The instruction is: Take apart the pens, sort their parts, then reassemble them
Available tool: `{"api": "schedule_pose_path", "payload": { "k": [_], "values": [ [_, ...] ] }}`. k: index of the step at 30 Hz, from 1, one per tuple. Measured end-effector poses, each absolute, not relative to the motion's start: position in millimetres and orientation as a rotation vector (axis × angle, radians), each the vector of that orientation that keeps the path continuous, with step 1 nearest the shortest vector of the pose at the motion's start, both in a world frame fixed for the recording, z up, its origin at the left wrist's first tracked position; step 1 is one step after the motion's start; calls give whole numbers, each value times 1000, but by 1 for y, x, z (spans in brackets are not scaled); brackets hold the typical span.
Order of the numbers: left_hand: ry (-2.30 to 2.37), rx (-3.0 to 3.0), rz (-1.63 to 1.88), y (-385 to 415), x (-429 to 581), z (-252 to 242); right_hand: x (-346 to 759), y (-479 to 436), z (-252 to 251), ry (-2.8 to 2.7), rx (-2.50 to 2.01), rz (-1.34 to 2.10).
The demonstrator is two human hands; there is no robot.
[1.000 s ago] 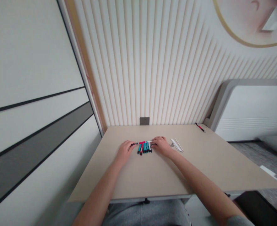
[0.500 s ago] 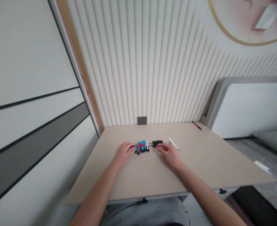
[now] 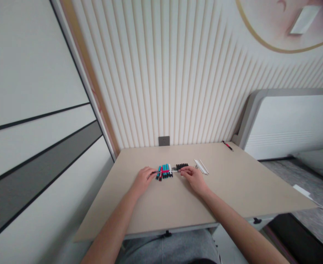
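Note:
My left hand (image 3: 144, 178) is pinched shut on the black end of a pen barrel (image 3: 164, 171), red along its middle and held level above the table. From the barrel's right end sticks out a thin white pen refill (image 3: 174, 171). My right hand (image 3: 193, 178) has its fingertips closed at the refill's far tip; a small dark piece may be between them. Beneath the held pen lies a row of blue, red and white pen barrels (image 3: 166, 167) with black ends. Several short black pen parts (image 3: 182, 165) lie side by side just beyond my right fingertips.
Loose white refills (image 3: 201, 167) lie to the right of my right hand. A red and black pen (image 3: 227, 146) rests at the table's back right corner. The beige table (image 3: 167, 209) meets a ribbed wall with a dark socket (image 3: 164, 140). A white cabinet stands left.
My right hand has moved slightly left, and its fingertips now meet the refill's tip, where a gap showed before. My left hand keeps its hold. The view has shifted a little.

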State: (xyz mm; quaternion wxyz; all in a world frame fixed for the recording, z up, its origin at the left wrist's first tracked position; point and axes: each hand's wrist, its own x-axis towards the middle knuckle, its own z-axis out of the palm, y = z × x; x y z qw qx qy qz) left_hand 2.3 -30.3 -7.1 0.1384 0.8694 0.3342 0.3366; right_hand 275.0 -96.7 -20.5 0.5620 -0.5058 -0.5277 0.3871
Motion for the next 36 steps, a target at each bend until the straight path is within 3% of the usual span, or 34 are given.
{"api": "schedule_pose_path", "payload": {
  "k": [36],
  "values": [
    [892,2523,966,-35,6,-6,268,-98,-24,-1251,-1127,1021]
  ]
}}
